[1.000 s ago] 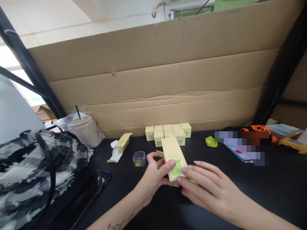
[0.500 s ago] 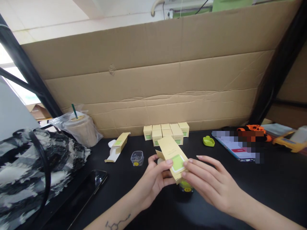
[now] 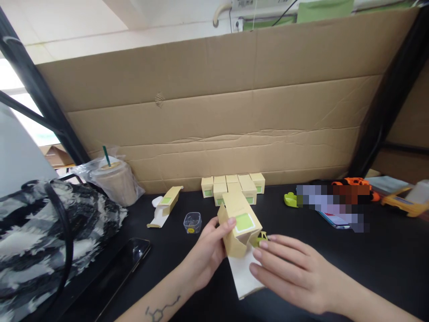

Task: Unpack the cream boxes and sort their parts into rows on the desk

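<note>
My left hand (image 3: 208, 252) grips a tan carton with a green label (image 3: 240, 224), held above the black table with its near end open and its white flap (image 3: 241, 273) hanging toward me. My right hand (image 3: 291, 270) is at that open end, fingertips pinching a small clear case with yellow-green contents (image 3: 262, 238) right at the carton's mouth. A second small clear case (image 3: 192, 222) sits on the table left of my hands. A cluster of several matching closed cartons (image 3: 233, 186) stands against the cardboard wall behind.
An opened carton (image 3: 167, 205) lies to the left, beside a bagged iced drink cup (image 3: 117, 180). A patterned bag (image 3: 50, 237) and a dark phone (image 3: 121, 267) fill the left. A green object (image 3: 290, 199), phone and orange and yellow tools (image 3: 355, 182) lie right.
The carton has been tipped so its near end faces me and its flap has swung open. My right fingers have brought the small case from under the carton up to its mouth.
</note>
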{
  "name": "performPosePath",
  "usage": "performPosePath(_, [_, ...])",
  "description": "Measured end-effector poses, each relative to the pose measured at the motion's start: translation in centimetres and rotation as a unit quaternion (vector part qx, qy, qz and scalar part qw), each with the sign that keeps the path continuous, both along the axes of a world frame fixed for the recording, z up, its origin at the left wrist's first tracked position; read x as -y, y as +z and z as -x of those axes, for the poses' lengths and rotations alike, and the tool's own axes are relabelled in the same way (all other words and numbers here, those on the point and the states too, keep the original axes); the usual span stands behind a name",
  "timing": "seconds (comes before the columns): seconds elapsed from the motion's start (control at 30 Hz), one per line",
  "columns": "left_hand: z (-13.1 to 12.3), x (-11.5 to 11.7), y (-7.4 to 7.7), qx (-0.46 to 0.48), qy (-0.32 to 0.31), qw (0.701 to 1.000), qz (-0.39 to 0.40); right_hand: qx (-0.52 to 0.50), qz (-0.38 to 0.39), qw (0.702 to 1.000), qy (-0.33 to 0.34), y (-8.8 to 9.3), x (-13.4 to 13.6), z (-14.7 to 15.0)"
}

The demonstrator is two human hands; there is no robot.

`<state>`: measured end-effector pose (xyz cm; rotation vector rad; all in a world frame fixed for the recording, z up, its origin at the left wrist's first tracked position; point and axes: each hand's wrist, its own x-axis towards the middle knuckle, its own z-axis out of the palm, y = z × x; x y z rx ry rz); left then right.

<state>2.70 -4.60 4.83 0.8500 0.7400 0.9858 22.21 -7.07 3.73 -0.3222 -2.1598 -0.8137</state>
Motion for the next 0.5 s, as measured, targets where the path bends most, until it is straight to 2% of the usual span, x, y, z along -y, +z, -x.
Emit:
performPosePath(0.13, [-0.15, 0.11, -0.35, -0.004, -0.009, 1.0, 0.005, 0.039, -0.005, 0.998, -0.042, 0.54, -0.36, -0.32])
performPosePath(0.33, [-0.25, 0.18, -0.23, -0.013, -0.06, 0.998, -0.012, 0.01, -0.032, 0.999, -0.023, 0.48, 0.04, -0.48])
performPosePath(0.5, [-0.11, 0.34, -0.69, -0.036, -0.025, 0.999, -0.001, 0.034, -0.028, 0.999, -0.008, 0.08, 0.43, 0.15])
